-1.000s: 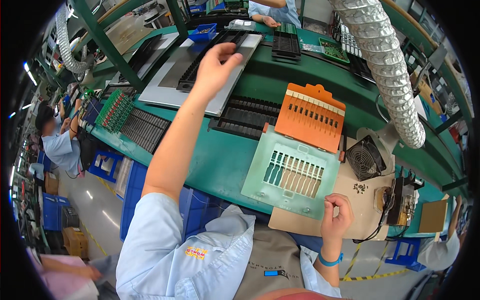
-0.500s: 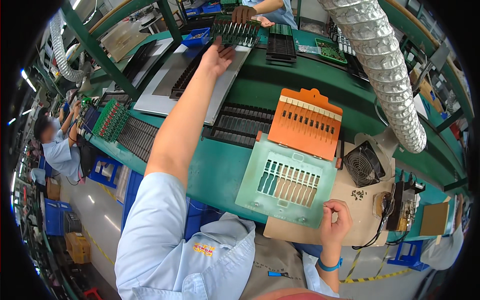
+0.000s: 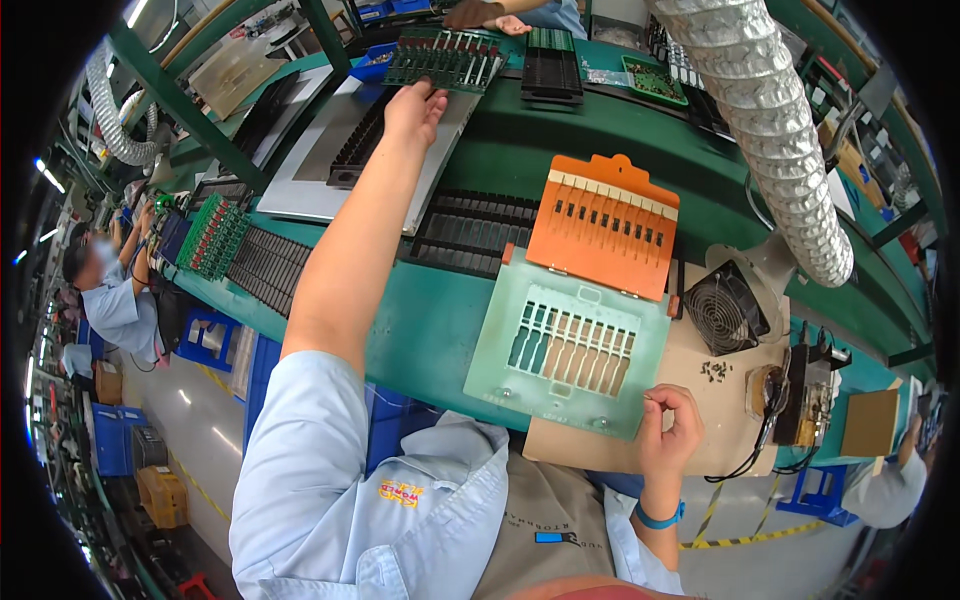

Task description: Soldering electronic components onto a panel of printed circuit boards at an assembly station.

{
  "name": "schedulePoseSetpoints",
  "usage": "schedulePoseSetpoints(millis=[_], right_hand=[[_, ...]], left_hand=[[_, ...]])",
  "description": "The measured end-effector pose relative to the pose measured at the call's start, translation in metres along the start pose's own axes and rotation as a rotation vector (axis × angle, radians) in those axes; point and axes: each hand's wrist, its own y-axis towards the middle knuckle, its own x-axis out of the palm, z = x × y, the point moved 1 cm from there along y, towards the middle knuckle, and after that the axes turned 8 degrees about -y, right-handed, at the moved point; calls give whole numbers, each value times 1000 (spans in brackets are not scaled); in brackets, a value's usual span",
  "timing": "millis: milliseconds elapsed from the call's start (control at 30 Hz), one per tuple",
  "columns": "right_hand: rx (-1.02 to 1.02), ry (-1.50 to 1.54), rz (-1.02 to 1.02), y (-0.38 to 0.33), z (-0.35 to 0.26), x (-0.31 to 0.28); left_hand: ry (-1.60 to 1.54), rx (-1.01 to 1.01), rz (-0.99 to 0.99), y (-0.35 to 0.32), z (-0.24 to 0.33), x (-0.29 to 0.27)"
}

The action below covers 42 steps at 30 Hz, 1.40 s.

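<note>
My left hand is stretched far across the green bench, fingers apart. Its fingertips are at the near edge of a green circuit board studded with upright parts. Another person's hand holds that board's far side. Below my forearm lies a grey tray. My right hand rests curled at the near right corner of a pale green slotted fixture plate, thumb and fingertips pinched together; whether anything small is between them does not show. An orange slotted lid stands hinged open behind the plate.
Black slotted trays lie mid-bench. A small fan, loose screws and a wired device sit at right on brown board. A silver flexible duct hangs above. A seated person works at left.
My left arm has reached farther away, from the grey tray up to the circuit board, which another person's hand has brought in from the far side. My right hand has stayed put.
</note>
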Motion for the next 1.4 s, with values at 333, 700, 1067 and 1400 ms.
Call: schedulePoseSetpoints(millis=[333,700,1067,1400], right_hand=[[341,588,-52,-16,-7,8],[533,1309,-176,-25,-24,6],[382,1008,-20,-43,-33,17],[210,808,-269,-37,-43,8]], left_hand=[[246,162,-156,-177,28,-9],[775,810,-878,-353,20,15],[768,903,-849,-376,8,-2],[-263,-1134,-473,-350,25,16]])
